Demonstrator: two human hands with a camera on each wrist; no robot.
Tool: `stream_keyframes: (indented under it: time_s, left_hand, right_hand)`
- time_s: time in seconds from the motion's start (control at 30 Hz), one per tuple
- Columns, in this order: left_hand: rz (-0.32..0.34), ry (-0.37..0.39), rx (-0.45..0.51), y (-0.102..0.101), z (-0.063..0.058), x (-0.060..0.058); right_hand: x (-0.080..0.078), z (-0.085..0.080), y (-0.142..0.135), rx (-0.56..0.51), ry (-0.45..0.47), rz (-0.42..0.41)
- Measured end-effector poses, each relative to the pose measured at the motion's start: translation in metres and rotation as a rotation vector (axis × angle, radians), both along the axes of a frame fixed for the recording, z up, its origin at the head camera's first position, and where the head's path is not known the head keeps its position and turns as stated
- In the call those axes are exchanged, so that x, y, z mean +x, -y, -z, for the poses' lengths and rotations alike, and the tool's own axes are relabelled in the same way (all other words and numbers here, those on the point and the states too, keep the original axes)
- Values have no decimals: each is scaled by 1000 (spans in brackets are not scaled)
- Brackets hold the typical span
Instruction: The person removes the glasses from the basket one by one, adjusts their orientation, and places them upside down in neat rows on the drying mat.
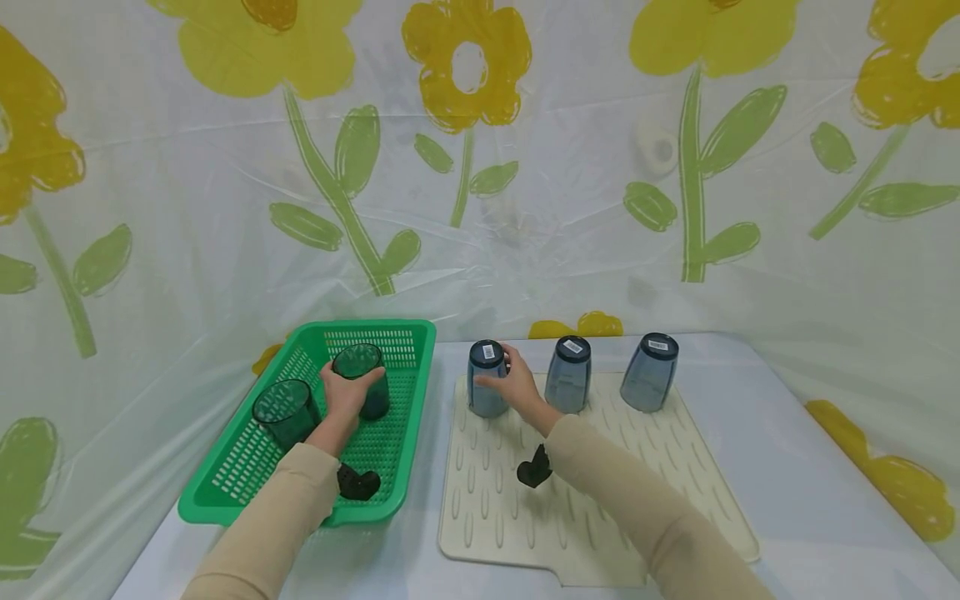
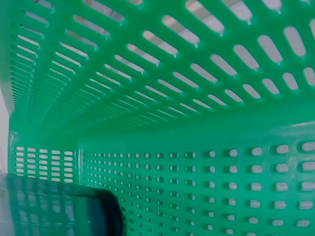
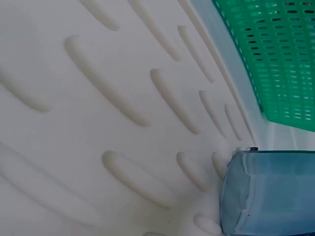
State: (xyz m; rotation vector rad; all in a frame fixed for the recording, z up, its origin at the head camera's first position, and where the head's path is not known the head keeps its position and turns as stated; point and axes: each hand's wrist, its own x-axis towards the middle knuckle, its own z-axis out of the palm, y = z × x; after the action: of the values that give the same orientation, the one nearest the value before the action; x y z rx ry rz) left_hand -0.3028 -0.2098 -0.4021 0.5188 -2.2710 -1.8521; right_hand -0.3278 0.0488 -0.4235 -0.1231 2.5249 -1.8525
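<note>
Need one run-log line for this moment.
left hand: grips rim-up glass in green basket | right hand: grips inverted glass at mat | basket: another glass | mat: two more inverted glasses

Your head cam looks fwd/down over table [image 1: 738, 400]; L wrist cam's close inside basket [image 1: 422, 417], R's close over mat [image 1: 517, 529], facing basket (all 3 views share it).

The left hand [image 1: 347, 396] grips a glass [image 1: 358, 358], rim up, inside a green basket [image 1: 422, 417], another glass [image 1: 288, 415] nearby. The right hand [image 1: 519, 387] holds an upturned glass [image 1: 487, 402] at a cream mat [image 1: 495, 508]; two more upturned glasses [image 1: 568, 379] stand farther right. Flowered sheeting [image 1: 525, 217] hangs behind the desk [image 1: 720, 383].
</note>
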Motion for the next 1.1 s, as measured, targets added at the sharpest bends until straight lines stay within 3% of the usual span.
stream_keyframes:
  time_s: [0.27, 0.83, 1.1]
  left_hand:
    - [2, -27, -18, 2, 1, 0]
    - [-29, -21, -61, 0, -9, 2]
    - [-18, -30, -40, -1, -21, 4]
  right_hand:
    - [8, 5, -6, 14, 48, -8]
    - [54, 3, -22, -107, 54, -90]
    - [69, 4, -25, -135, 23, -128]
